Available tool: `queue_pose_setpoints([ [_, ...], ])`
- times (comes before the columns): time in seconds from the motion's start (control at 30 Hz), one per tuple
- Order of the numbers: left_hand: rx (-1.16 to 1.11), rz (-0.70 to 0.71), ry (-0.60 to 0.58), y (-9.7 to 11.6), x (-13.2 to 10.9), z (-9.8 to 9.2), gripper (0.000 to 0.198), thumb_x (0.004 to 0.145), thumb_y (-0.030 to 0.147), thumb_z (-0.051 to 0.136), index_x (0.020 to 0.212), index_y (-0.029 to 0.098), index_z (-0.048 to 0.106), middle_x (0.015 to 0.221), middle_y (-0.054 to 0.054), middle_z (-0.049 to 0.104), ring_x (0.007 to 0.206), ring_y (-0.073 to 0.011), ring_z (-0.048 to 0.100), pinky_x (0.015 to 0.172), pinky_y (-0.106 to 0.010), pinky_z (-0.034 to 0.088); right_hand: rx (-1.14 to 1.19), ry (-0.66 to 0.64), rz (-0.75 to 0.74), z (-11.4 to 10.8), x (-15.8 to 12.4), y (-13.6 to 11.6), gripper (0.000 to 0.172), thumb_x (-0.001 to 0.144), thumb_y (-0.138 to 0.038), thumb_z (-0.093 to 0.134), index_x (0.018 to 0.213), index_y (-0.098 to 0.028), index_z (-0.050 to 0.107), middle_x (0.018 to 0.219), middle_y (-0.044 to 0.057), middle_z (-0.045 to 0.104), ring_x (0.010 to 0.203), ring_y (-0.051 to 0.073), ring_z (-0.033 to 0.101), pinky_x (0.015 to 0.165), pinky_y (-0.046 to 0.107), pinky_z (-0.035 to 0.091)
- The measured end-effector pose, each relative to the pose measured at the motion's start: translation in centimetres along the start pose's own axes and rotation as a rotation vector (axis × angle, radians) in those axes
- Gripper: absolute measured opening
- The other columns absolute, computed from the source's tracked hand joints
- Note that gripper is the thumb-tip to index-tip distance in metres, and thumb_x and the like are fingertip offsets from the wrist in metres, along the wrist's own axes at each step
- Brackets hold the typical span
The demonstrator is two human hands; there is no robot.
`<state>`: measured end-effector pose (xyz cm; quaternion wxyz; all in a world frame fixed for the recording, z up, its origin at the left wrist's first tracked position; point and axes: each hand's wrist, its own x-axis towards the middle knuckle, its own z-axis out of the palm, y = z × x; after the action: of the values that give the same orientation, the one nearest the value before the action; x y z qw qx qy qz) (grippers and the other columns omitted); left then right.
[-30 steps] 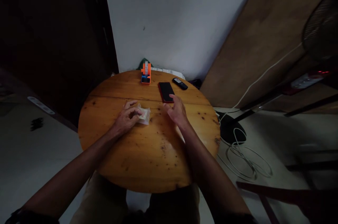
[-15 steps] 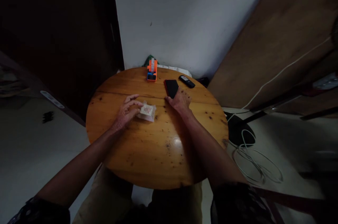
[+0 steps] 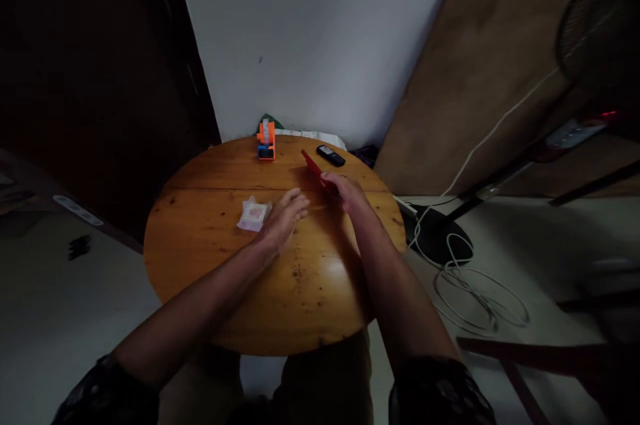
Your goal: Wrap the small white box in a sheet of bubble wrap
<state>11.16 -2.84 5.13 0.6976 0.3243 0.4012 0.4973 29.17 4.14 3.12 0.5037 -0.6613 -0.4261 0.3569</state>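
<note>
My right hand (image 3: 347, 191) grips a flat red-and-black rectangular object (image 3: 316, 169) by its near end. The object is tilted up, with a thin red side towards me; its exact kind is unclear. My left hand (image 3: 286, 218) is in front of the held object and to its left, fingers stretched out, holding nothing. Just left of that hand lies a small clear plastic packet (image 3: 253, 213) with something pale inside. Beyond the held object rests a black handset (image 3: 331, 155), like a keypad phone or remote.
An orange tape dispenser (image 3: 267, 141) stands at the far edge of the round wooden table (image 3: 200, 258), by the wall. A coiled white cable (image 3: 480, 305) and a fan's black base (image 3: 445, 245) are on the floor to the right.
My right hand has lifted and tilted the red-and-black object from the tabletop. My left hand has moved right, away from the plastic packet and towards that object. The view has shifted right.
</note>
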Motion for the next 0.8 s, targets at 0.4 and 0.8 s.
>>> queue_pose_setpoints([
  [0.4,-0.426,-0.162,0.052,-4.3,6.5,2.3,0.022,0.100,0.024,0.048,0.094,0.015,0.068,0.074,-0.002,0.071,0.068,-0.0143,0.067,0.082,-0.027,0.055,-0.512,0.124,-0.485,0.8,-7.6,2.4,0.069,0.069,-0.044,0.073,0.130,-0.014,0.059,0.120,0.019,0.066,0.113,0.035,0.059,0.099,0.052,0.045],
  [0.8,-0.481,-0.093,-0.036,-5.0,6.7,1.0,0.021,0.094,0.014,0.048,0.080,0.017,0.063,0.072,0.000,0.070,0.064,-0.0132,0.065,0.070,-0.025,0.055,0.132,0.096,-0.300,-0.2,-4.6,4.7,0.046,0.082,-0.047,0.055,0.117,-0.018,0.064,0.114,0.011,0.071,0.104,0.026,0.065,0.097,0.044,0.051],
])
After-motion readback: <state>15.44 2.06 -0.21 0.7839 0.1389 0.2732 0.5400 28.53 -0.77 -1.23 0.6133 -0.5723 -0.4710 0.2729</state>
